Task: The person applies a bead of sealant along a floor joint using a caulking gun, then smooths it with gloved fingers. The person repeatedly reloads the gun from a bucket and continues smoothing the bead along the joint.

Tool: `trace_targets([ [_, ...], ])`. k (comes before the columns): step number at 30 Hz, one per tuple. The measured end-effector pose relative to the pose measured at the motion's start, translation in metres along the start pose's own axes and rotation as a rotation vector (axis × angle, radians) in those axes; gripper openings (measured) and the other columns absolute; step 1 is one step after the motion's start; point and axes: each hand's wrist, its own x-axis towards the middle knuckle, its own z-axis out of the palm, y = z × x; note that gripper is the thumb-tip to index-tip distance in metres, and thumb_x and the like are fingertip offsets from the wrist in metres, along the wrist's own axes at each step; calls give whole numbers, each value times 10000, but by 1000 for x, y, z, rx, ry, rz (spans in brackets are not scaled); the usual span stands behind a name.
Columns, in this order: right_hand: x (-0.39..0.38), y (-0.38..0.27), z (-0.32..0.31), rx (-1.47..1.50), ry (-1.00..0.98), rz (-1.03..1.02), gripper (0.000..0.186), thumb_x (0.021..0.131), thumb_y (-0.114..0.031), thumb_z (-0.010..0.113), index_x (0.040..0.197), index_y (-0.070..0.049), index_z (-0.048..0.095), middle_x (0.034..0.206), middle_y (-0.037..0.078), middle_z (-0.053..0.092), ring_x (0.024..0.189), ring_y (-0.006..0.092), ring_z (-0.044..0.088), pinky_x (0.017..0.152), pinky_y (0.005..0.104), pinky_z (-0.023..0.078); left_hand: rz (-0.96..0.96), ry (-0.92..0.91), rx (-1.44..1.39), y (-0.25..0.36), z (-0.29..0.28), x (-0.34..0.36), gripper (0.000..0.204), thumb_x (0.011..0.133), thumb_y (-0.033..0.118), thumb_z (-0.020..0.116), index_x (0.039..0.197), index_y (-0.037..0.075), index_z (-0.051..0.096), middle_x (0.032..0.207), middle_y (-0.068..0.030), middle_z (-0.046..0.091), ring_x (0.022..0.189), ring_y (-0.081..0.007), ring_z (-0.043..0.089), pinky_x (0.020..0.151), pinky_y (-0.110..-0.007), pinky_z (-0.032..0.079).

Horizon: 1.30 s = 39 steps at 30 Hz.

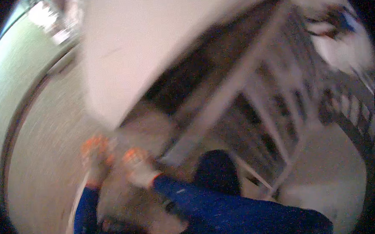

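Both hands wear pale gloves with orange patches over the fingers, and blue sleeves run down from them. My left hand is curled closed, left of centre and low in the view. Close beside it on the right, my right hand is also curled closed. A blurred greyish patch lies between the two hands; whatever they hold cannot be made out. Just above them is the lower corner of a large, smooth, pale panel. Motion blur smears the fingers, and I cannot tell whether either hand touches the panel.
A slatted grey frame with a long rail stretches to the right of the panel, a dark gap between them. My dark-clothed knee shows near the frame. A dark curved line crosses the floor at left. Blurred pale items stand far left.
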Motion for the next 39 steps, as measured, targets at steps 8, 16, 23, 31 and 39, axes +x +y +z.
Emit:
trace_targets([
  [8, -40, -21, -33, -153, -120, -79, 867, 928, -405, 660, 1582, 41, 306, 1661, 263, 270, 1531, 444, 256, 1250, 581, 176, 70, 11, 162, 14, -33, -72, 708, 950, 466, 608, 1528, 78, 475, 1604, -110, 445, 1538, -333, 307, 1274, -572, 156],
  [16, -47, -36, -44, -96, -151, -117, 859, 925, -401, 667, 1570, 48, 322, 1655, 262, 281, 1534, 436, 248, 1251, 581, 177, 11, 90, 154, 10, -38, -57, 639, 949, 429, 628, 1462, 59, 538, 1545, -127, 498, 1494, -361, 368, 1252, -580, 227],
  [23, -48, -37, -43, -102, -181, -78, 895, 930, -407, 665, 1593, 51, 276, 1659, 268, 270, 1549, 435, 213, 1261, 574, 161, 161, 134, 216, 13, -29, -42, 670, 977, 472, 589, 1514, 82, 502, 1599, -93, 456, 1514, -334, 335, 1269, -569, 175],
  [31, -45, -29, -42, -64, -152, -107, 875, 927, -404, 666, 1577, 59, 310, 1659, 278, 270, 1547, 448, 225, 1265, 576, 155, 143, -66, 165, 40, -12, -70, 639, 1016, 457, 535, 1537, 91, 483, 1615, -90, 449, 1543, -307, 318, 1290, -573, 119],
  [39, -43, -30, -41, -76, -190, -64, 848, 933, -425, 641, 1584, 30, 342, 1681, 253, 260, 1560, 431, 216, 1267, 588, 142, 228, -71, 136, 32, 1, -66, 664, 994, 429, 539, 1544, 65, 464, 1629, -137, 425, 1538, -352, 328, 1288, -584, 131],
])
